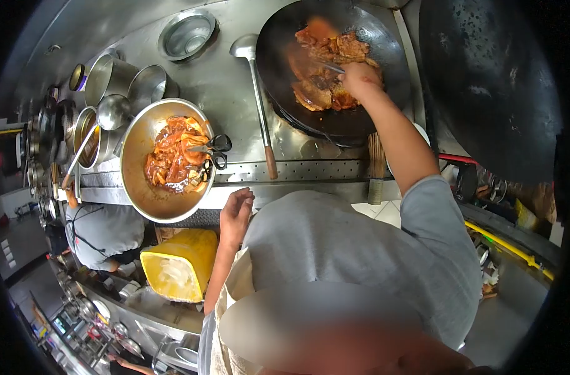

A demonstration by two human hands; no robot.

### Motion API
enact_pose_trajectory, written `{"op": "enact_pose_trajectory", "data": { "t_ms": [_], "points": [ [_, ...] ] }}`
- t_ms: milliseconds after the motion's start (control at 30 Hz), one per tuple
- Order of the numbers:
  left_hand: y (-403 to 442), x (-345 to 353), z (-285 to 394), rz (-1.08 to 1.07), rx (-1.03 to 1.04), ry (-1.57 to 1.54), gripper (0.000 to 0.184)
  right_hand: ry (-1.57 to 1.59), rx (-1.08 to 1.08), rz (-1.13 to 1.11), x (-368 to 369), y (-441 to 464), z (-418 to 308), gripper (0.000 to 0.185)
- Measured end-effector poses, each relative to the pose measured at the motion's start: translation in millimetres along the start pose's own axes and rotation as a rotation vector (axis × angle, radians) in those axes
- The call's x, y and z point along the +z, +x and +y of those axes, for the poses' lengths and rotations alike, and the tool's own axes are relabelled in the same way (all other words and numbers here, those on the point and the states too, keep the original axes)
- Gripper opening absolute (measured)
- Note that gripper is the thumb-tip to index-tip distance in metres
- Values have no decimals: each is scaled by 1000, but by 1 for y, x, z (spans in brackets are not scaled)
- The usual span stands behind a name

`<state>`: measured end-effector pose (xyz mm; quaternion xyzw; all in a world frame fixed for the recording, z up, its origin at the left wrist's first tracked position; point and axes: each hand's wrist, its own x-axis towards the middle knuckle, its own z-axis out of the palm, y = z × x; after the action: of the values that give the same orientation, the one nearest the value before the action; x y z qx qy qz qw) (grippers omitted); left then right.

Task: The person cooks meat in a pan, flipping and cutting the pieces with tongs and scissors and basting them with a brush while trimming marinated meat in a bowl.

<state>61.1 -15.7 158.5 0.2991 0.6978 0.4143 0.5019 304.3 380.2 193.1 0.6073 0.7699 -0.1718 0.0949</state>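
Observation:
My right hand (361, 81) is closed around a slim metal utensil (330, 66), its tip among the browned, sauce-coated meat pieces (313, 95) in a black wok (391, 59). The utensil's exact kind is hard to make out. Beside the counter's front edge, my left hand (236, 211) hangs with its fingers loosely curled and nothing visible in them. Left of it stands a large metal bowl (135, 169) of red-sauced raw-looking meat (175, 150). Black-handled scissors (217, 145) lie in that bowl, handles over its rim.
A long-handled ladle (258, 94) lies between bowl and wok. Several metal pots (107, 78) and another ladle (114, 112) stand left. A bamboo brush (376, 165) is by the wok, a second wok (485, 81) at right. Below are a yellow bin (207, 250) and another person (107, 231).

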Motion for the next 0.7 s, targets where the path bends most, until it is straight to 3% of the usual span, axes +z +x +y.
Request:
{"op": "enact_pose_trajectory", "data": {
  "t_ms": [133, 300, 467, 700],
  "points": [
    [-1, 0, 0, 21, 9, -69, 27, -7, -82, -30, 9, -12, -16, 29],
    [-2, -2, -10, 44, -9, -81, 27, -61, 4, 24, 13, -7, -18, 29],
    [0, 0, -7, 25, -12, -80, 27, -107, -114, 2, 19, -19, -34, 28],
    [3, 6, 1, -7, 10, -86, 27, 50, 6, 6, 24, -9, -37, 27]
  ]
}}
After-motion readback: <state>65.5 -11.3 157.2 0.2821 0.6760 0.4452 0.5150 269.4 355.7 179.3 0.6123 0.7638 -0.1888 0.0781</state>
